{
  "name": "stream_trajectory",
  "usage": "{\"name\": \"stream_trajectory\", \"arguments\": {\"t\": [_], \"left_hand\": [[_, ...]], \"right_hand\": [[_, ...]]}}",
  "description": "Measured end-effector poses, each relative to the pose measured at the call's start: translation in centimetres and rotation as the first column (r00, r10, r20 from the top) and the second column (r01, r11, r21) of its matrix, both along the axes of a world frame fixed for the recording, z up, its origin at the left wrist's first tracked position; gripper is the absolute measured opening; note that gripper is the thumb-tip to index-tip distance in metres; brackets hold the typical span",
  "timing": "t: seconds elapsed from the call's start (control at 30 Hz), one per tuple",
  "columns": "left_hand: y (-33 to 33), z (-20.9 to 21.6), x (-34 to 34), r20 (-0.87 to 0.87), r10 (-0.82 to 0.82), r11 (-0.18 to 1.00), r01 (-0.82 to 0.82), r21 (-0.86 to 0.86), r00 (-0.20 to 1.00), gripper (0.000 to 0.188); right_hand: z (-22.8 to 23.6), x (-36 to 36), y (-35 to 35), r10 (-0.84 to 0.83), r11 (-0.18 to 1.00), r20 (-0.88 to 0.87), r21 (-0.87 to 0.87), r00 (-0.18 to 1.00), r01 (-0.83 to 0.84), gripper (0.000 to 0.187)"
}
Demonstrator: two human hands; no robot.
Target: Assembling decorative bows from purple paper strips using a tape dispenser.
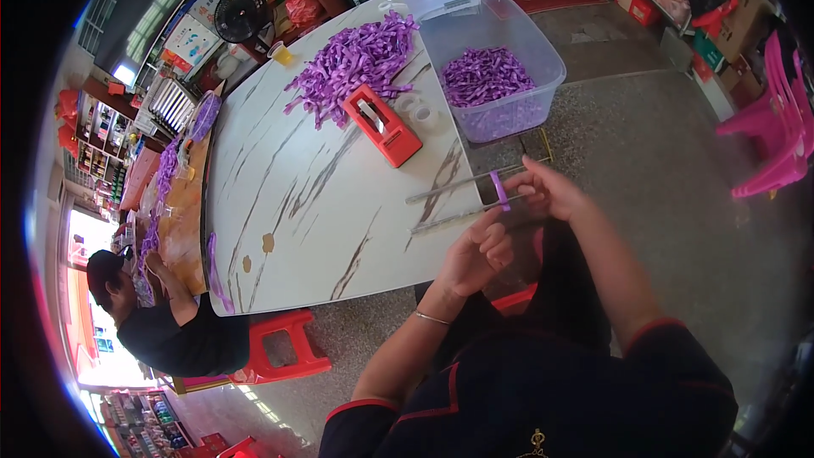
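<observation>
Purple glossy ribbon band (499,191) across thin metal rods (449,189)

It sits just beyond the white marbled table's (373,220) edge. The left hand (479,250) reaches up from below, lower fingers curled, index finger extended; the right hand (549,190) angles inward, fingers bent. Whether either grips, I cannot tell.

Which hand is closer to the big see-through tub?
Right. The right hand is just this side of the tub; the left hand is farther back, by the white table.
</observation>
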State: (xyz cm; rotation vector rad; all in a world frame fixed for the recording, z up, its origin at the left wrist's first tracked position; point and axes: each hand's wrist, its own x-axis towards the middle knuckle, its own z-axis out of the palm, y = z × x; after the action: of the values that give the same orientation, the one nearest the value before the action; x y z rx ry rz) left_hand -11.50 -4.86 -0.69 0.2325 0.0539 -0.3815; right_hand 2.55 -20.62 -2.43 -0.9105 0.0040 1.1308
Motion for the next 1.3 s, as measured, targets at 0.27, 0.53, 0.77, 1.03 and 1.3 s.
{"name": "stream_trajectory", "arguments": {"t": [0.27, 0.53, 0.77, 1.03, 1.3], "left_hand": [[0.0, 0.0, -0.1, -0.007, 0.003, 1.000, -0.004, -0.003, 1.000, 0.046], [0.3, -0.3, 0.0, 0.046, -0.040, 0.999, 0.040, -0.016, 0.998, 0.038], [0.2, 0.3, 0.0, 0.067, -0.046, 0.999, 0.046, -0.004, 0.997, 0.040], [0.2, -0.3, 0.1, 0.034, -0.041, 0.999, 0.041, 0.003, 0.999, 0.039], [0.0, -0.3, 0.1, 0.038, -0.034, 0.998, 0.036, -0.041, 0.999, 0.040]], "right_hand": [[0.6, -1.2, 1.0, 0.024, 0.909, 0.505, -0.369, 0.863, 0.191, 0.031], [-2.7, -0.5, 1.4, 0.030, 0.985, 0.002, -0.168, 1.000, -0.030, 0.019], [-8.2, -1.9, 4.4, 0.207, 0.833, -0.301, 0.553, 0.931, -0.006, 0.014], [-10.2, -2.7, 5.8, 0.078, 0.855, -0.258, 0.514, 0.963, 0.068, 0.019], [-3.6, -1.5, 2.0, -0.109, 0.968, 0.052, -0.223, 0.993, 0.118, 0.029]]}}
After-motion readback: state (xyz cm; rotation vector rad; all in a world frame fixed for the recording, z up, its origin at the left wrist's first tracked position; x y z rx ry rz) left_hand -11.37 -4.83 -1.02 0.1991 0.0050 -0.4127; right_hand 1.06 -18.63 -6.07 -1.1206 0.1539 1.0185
